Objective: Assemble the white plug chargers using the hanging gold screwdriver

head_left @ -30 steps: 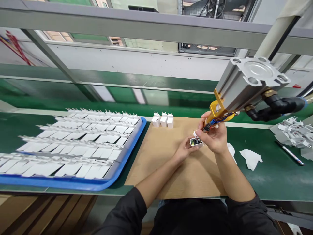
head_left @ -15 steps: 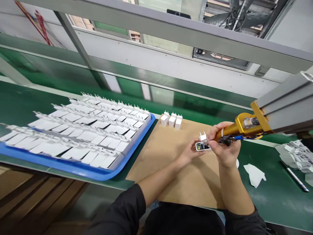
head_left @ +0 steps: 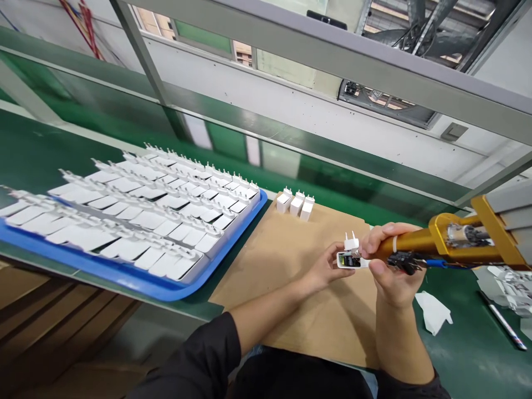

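Note:
My left hand is closed round an open white charger case, above the brown cardboard. Inside that case, dark and yellow-green parts show. A white plug piece with two metal pins stands up at its far side. My right hand wraps round a gold cylindrical power tool with a black switch and blue wire on its underside. The tool's narrow tip points left and reaches the open case. My right fingers partly hide the tip, so I cannot tell exactly what it touches.
To the left, a blue tray carries rows of white chargers with lids raised. Three white chargers stand at the far edge of the brown cardboard. Rightward lie a white scrap, a pen and a pile of plastic scraps.
Both hands, with the charger case and the gold tool, have shifted slightly right and lower in the view. The tool now lies more level, and the camera view has tilted a little.

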`<state>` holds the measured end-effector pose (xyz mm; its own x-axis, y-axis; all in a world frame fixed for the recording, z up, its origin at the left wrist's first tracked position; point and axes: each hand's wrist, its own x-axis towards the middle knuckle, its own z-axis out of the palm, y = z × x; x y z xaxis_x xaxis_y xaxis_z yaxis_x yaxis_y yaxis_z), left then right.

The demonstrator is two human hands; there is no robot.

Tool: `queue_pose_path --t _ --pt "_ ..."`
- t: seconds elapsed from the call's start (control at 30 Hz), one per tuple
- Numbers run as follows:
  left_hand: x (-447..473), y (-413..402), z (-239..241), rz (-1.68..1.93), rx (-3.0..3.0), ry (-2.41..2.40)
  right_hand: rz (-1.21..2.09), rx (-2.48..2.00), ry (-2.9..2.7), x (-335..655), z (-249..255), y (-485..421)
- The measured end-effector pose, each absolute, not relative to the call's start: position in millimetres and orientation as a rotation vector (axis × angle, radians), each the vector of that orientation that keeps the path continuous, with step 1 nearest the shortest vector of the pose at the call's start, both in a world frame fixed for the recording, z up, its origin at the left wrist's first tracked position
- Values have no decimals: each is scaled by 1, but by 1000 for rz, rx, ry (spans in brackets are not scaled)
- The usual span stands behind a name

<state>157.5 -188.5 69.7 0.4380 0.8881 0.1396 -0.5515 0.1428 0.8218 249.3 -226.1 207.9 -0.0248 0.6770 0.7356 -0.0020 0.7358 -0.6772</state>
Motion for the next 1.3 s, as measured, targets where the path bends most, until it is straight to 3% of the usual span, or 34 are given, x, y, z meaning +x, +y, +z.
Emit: queue_pose_path --t 1.3 --pt "156 -197 80 1056 886 370 594 -576 -1521 254 211 -234"
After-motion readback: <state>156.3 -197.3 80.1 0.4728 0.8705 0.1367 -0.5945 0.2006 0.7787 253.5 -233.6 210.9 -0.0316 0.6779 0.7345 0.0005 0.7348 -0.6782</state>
